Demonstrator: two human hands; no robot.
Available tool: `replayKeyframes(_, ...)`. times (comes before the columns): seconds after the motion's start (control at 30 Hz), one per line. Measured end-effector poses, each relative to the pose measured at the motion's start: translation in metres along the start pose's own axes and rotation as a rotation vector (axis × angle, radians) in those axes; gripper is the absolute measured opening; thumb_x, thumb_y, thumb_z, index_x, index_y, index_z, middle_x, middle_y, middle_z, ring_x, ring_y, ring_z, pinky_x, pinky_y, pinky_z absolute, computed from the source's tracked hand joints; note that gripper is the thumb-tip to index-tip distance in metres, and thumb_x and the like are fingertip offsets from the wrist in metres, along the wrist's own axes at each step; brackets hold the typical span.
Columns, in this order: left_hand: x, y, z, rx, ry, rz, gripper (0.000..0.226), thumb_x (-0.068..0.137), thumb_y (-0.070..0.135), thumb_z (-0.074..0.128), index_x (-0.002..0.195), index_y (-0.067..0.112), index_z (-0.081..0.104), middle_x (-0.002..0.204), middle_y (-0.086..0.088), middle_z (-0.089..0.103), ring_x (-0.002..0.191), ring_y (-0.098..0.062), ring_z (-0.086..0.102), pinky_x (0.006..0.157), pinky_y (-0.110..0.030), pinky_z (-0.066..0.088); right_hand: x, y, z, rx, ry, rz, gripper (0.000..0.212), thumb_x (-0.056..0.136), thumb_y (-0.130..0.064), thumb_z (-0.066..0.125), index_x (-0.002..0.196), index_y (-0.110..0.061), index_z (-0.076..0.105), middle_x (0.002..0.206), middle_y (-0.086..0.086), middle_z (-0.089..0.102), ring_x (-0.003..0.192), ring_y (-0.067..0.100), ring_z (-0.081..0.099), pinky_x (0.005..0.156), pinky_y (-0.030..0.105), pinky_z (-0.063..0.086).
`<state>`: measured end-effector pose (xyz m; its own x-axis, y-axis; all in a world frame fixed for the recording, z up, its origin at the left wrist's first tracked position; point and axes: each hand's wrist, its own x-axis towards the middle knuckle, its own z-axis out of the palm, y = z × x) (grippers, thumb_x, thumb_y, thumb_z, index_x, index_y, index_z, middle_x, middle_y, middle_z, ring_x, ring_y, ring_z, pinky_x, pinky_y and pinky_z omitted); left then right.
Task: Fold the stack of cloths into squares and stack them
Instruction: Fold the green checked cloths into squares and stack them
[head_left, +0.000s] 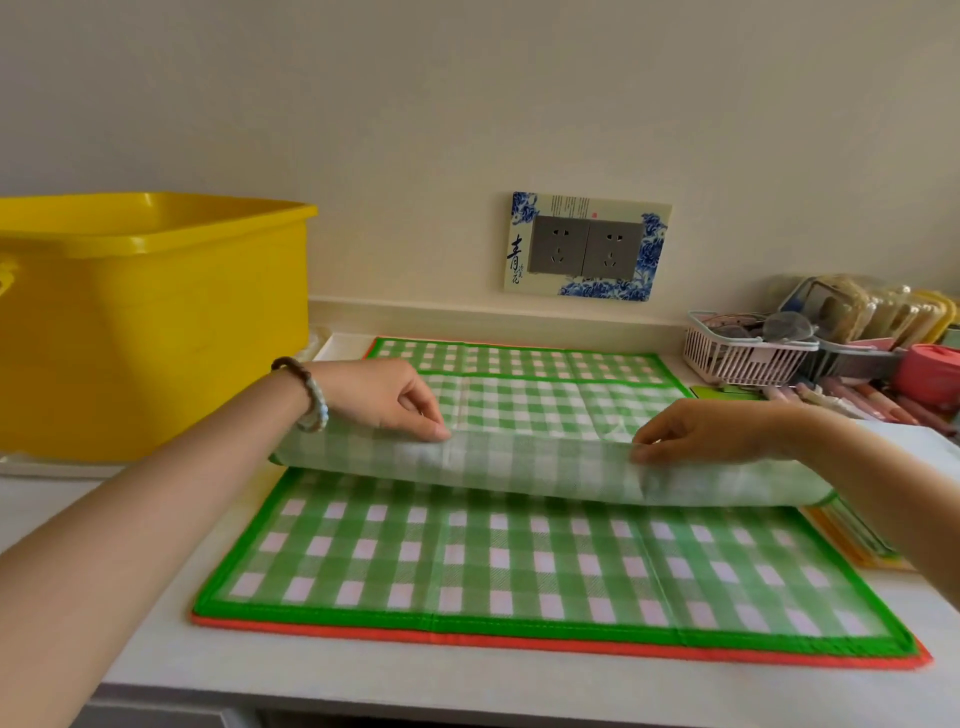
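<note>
A stack of flat cloths lies on the white counter, its top one a green-and-white checked cloth (519, 561) with a green border. An orange-edged cloth (519, 644) shows beneath it. A second green checked cloth (545, 467) is raised over the stack's middle, its near half folded back toward the wall. My left hand (395, 397) pinches its lifted edge on the left. My right hand (696, 436) pinches the same edge on the right. The fold's underside looks pale.
A big yellow plastic tub (145, 322) stands at the left on the counter. A pink basket (743, 353) and cluttered packets and tubes fill the back right. A double wall socket (587, 247) sits behind. More cloth edges (852, 540) poke out at the right.
</note>
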<state>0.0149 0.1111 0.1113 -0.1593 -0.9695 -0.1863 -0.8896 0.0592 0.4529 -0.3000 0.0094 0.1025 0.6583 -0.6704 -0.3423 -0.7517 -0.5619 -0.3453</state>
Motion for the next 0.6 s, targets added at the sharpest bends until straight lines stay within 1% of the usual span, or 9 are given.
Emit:
replayKeyframes(0.07, -0.001, 0.008, -0.009, 0.031, -0.022, -0.029, 0.02, 0.085, 0.041, 0.062, 0.096, 0.025, 0.067, 0.043, 0.026, 0.054, 0.043, 0.011, 0.048, 0.067, -0.017, 0.039, -0.008, -0.006, -0.013, 0.049, -0.081, 0.023, 0.017, 0.088, -0.046, 0.054, 0.097, -0.039, 0.067, 0.087, -0.029, 0.067, 0.078, -0.013, 0.061, 0.08, 0.012, 0.044)
replayKeyframes(0.13, 0.002, 0.01, -0.014, 0.022, 0.032, -0.029, 0.021, 0.083, 0.044, 0.064, 0.096, 0.027, 0.066, 0.044, 0.018, 0.052, 0.043, 0.004, 0.044, 0.07, -0.021, 0.041, -0.01, -0.009, -0.024, 0.092, -0.086, 0.008, 0.02, 0.087, -0.044, 0.057, 0.096, -0.031, 0.069, 0.084, -0.018, 0.07, 0.073, -0.004, 0.062, 0.075, 0.012, 0.045)
replayKeyframes(0.2, 0.009, 0.007, -0.016, 0.045, 0.179, 0.005, 0.021, 0.08, 0.044, 0.068, 0.093, 0.027, 0.066, 0.066, 0.016, 0.061, 0.063, -0.001, 0.053, 0.07, -0.021, 0.041, -0.005, -0.008, -0.033, 0.076, 0.01, -0.016, 0.016, 0.085, -0.044, 0.059, 0.088, -0.032, 0.071, 0.078, -0.019, 0.069, 0.07, -0.006, 0.06, 0.073, 0.013, 0.043)
replayKeyframes(0.27, 0.017, 0.006, -0.01, 0.146, 0.334, 0.067, 0.022, 0.081, 0.037, 0.069, 0.1, 0.029, 0.063, 0.096, 0.014, 0.061, 0.091, -0.004, 0.056, 0.078, -0.019, 0.04, 0.008, -0.005, -0.037, 0.012, 0.152, -0.026, 0.01, 0.085, -0.042, 0.062, 0.082, -0.037, 0.07, 0.073, -0.025, 0.068, 0.069, -0.01, 0.06, 0.076, 0.015, 0.042)
replayKeyframes(0.3, 0.02, 0.008, -0.005, 0.186, 0.393, 0.11, 0.023, 0.083, 0.034, 0.068, 0.105, 0.031, 0.062, 0.105, 0.015, 0.057, 0.099, -0.004, 0.052, 0.083, -0.02, 0.038, 0.017, -0.002, -0.037, -0.027, 0.216, -0.028, 0.009, 0.085, -0.04, 0.062, 0.083, -0.036, 0.07, 0.075, -0.024, 0.068, 0.072, -0.009, 0.061, 0.079, 0.017, 0.043)
replayKeyframes(0.37, 0.023, 0.014, 0.007, 0.207, 0.453, 0.193, 0.02, 0.086, 0.03, 0.065, 0.105, 0.034, 0.063, 0.11, 0.014, 0.054, 0.105, -0.004, 0.048, 0.089, -0.023, 0.037, 0.035, 0.003, -0.033, -0.089, 0.31, -0.035, 0.014, 0.087, -0.035, 0.062, 0.093, -0.027, 0.071, 0.084, -0.018, 0.068, 0.079, -0.001, 0.063, 0.082, 0.02, 0.048)
replayKeyframes(0.47, 0.032, 0.019, 0.025, 0.21, 0.374, 0.201, 0.021, 0.092, 0.037, 0.055, 0.111, 0.034, 0.063, 0.118, 0.013, 0.057, 0.106, -0.003, 0.049, 0.096, -0.027, 0.04, 0.061, 0.011, -0.021, -0.122, 0.379, -0.026, 0.019, 0.089, -0.028, 0.061, 0.102, -0.017, 0.07, 0.093, -0.007, 0.068, 0.079, 0.006, 0.062, 0.077, 0.015, 0.047)
replayKeyframes(0.53, 0.038, 0.02, 0.036, 0.212, 0.277, 0.16, 0.033, 0.094, 0.045, 0.047, 0.122, 0.033, 0.059, 0.13, 0.014, 0.054, 0.115, -0.005, 0.049, 0.1, -0.028, 0.04, 0.076, 0.018, -0.011, -0.12, 0.413, -0.011, 0.019, 0.09, -0.025, 0.061, 0.103, -0.015, 0.07, 0.102, 0.0, 0.07, 0.084, 0.01, 0.061, 0.083, 0.02, 0.047)
replayKeyframes(0.6, 0.047, 0.017, 0.045, 0.245, 0.203, 0.124, 0.044, 0.093, 0.052, 0.043, 0.131, 0.031, 0.052, 0.139, 0.013, 0.047, 0.124, -0.008, 0.045, 0.103, -0.028, 0.037, 0.09, 0.024, -0.001, -0.106, 0.459, 0.019, 0.02, 0.09, -0.025, 0.06, 0.104, -0.015, 0.07, 0.108, 0.001, 0.069, 0.093, 0.015, 0.061, 0.087, 0.026, 0.047)
